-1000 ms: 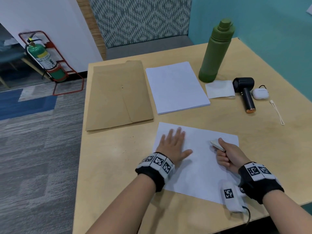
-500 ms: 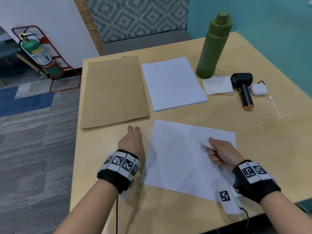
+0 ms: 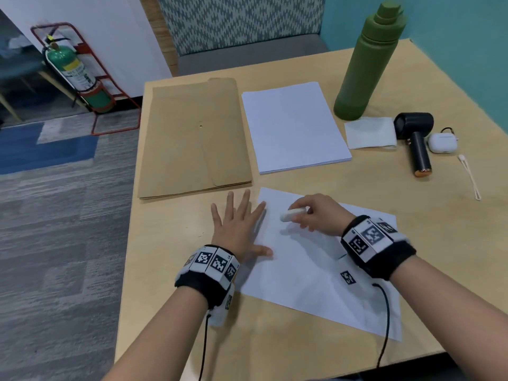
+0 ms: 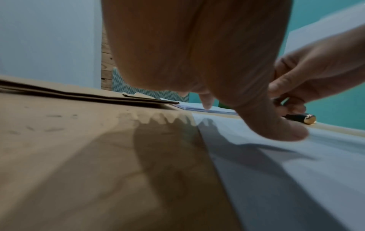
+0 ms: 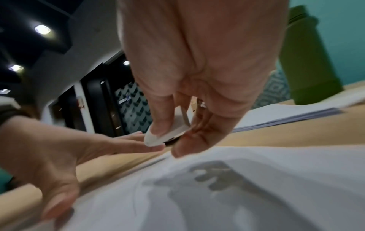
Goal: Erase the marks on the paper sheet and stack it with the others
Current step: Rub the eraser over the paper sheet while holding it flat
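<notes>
While the flat, spread left hand [image 3: 237,225] pins its left edge, the thin white paper sheet [image 3: 310,268], judged light and flimsy, faces the right hand [image 3: 316,214] pinching a white block eraser [image 3: 292,215]; lift by an edge.

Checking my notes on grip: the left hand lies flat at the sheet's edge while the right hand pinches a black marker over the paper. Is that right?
One thing is wrong: the right hand pinches a white eraser, not a black marker, as the right wrist view shows close up. The rest stands: the left hand lies flat, fingers spread, at the left edge of the paper sheet.
</notes>
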`<state>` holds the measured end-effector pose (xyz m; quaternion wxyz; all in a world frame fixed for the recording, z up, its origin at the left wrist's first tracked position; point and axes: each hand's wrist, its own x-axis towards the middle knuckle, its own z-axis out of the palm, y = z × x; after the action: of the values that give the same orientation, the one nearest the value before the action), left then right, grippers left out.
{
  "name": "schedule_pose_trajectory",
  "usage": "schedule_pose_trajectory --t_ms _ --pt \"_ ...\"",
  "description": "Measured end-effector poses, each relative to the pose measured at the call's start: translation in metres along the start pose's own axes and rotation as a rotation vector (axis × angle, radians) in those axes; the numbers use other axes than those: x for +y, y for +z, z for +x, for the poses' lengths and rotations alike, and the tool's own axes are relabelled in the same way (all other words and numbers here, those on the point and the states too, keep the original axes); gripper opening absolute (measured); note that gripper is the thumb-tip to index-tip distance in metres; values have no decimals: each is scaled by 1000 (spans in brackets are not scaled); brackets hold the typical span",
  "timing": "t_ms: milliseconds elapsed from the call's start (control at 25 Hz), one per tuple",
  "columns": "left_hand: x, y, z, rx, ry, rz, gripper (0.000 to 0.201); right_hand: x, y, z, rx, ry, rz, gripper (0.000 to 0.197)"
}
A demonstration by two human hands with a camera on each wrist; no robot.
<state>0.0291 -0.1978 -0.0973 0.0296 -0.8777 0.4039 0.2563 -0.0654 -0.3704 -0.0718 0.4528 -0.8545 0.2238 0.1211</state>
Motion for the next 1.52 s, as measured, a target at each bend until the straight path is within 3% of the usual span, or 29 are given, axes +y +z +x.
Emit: schedule_pose_trajectory --t_ms 120,320,480,640,800,960,1120,1280,1520 --pt "-1 2 7 -66 15 -5 114 -11 5 23 -78 -138 -294 29" --pt "-5 2 10 -67 60 68 116 -16 14 41 -221 -269 -421 28" --pt "1 -2 10 -36 104 211 116 -17 9 41 -445 -329 -645 26" --pt "0 -5 12 -74 125 227 122 -22 15 43 -337 -397 -597 30" --pt "1 -7 11 -94 132 286 125 -12 9 30 -474 -328 -689 27" --pt "0 -8 14 -98 141 302 127 -19 15 28 -302 -326 -674 28" --pt "1 -7 13 -118 143 309 128 -14 11 20 -416 -258 -744 26" --pt "3 -7 15 -124 140 333 129 -25 18 21 -271 -291 -734 29" --pt "6 -9 13 -137 135 360 127 -10 8 7 -429 -267 -876 26"
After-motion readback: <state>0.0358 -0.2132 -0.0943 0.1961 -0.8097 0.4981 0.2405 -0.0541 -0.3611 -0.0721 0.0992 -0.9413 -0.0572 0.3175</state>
